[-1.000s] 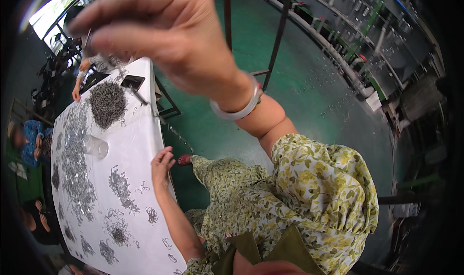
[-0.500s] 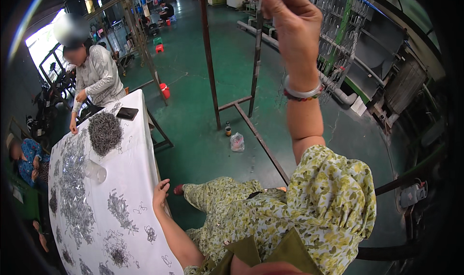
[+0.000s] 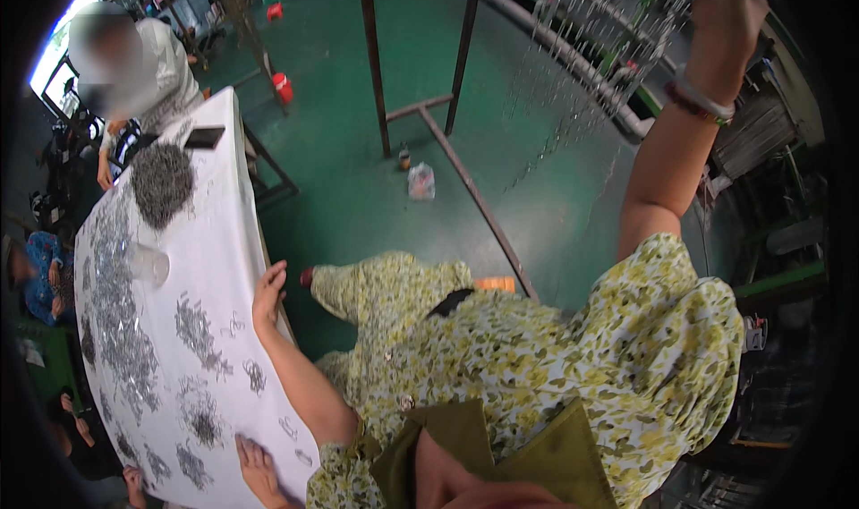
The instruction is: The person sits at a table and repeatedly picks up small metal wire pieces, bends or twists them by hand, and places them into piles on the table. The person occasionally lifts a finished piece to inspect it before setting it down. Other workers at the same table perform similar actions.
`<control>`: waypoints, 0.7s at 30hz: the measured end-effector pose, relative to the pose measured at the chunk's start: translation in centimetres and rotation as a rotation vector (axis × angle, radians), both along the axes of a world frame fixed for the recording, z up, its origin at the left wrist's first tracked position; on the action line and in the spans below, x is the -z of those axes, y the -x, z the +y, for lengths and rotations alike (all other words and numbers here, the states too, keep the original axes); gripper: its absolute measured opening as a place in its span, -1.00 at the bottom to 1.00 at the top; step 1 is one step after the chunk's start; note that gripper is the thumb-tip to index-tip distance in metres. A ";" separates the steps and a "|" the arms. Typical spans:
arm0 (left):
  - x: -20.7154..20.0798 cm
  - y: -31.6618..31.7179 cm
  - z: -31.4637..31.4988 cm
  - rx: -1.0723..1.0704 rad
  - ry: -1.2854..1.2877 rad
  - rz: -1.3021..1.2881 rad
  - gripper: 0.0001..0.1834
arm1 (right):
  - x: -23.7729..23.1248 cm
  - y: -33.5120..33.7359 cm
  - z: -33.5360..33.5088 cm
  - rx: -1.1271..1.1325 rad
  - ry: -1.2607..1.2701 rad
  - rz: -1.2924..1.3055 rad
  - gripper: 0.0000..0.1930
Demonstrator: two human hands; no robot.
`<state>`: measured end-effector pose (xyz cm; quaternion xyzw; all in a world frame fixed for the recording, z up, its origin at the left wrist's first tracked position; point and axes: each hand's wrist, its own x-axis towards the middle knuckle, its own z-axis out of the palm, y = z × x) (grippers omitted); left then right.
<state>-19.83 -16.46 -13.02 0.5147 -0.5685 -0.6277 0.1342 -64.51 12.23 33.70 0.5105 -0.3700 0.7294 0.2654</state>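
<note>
My left hand (image 3: 270,296) rests at the right edge of the white-covered table (image 3: 255,330), fingers stretched out and holding nothing. Across that cover lie a dark heap of small metal pieces (image 3: 163,185), a wide spread of shiny ones (image 3: 125,330) and several smaller piles. A clear plastic cup (image 3: 148,265) lies beside the spread. My right hand (image 3: 729,12) is raised high at the upper right; its fingers are blurred and cut by the picture's top, so any object in them is hidden. Left of it hang blurred shiny metal pieces (image 3: 617,39).
Another person's hand (image 3: 258,466) lies on the table's near end. A person in a pale top (image 3: 170,71) stands at the far end, near a dark phone (image 3: 205,138). A brown metal frame (image 3: 474,200) stands on the green floor, beside a plastic bag (image 3: 421,182).
My right arm has swung to the right, its hand still high. The whole view has shifted, and another person's hand now shows at the table's near end. My left hand stays at the edge.
</note>
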 end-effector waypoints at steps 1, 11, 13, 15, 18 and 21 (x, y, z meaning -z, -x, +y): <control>0.1 0.5 -0.1 0.018 -0.008 0.024 -0.55 | -0.5 0.3 0.3 0.048 0.009 -0.022 -0.80; 0.2 1.4 -0.5 0.013 -0.020 0.057 -0.63 | -3.8 6.4 0.4 -0.113 0.181 0.002 -0.82; -0.1 1.3 0.0 0.023 -0.020 0.051 -0.64 | -4.6 7.1 0.0 -0.002 0.247 -0.091 -0.83; -0.2 1.2 0.1 0.019 -0.019 0.054 -0.64 | -5.6 7.0 -0.3 0.065 0.278 -0.138 -0.83; -0.2 1.1 0.2 -0.006 -0.024 0.053 -0.65 | -6.4 5.4 -0.4 0.124 0.253 -0.158 -0.85; -0.5 1.3 0.6 -0.032 -0.006 0.062 -0.67 | -8.3 7.7 -0.2 0.156 0.224 -0.230 -0.88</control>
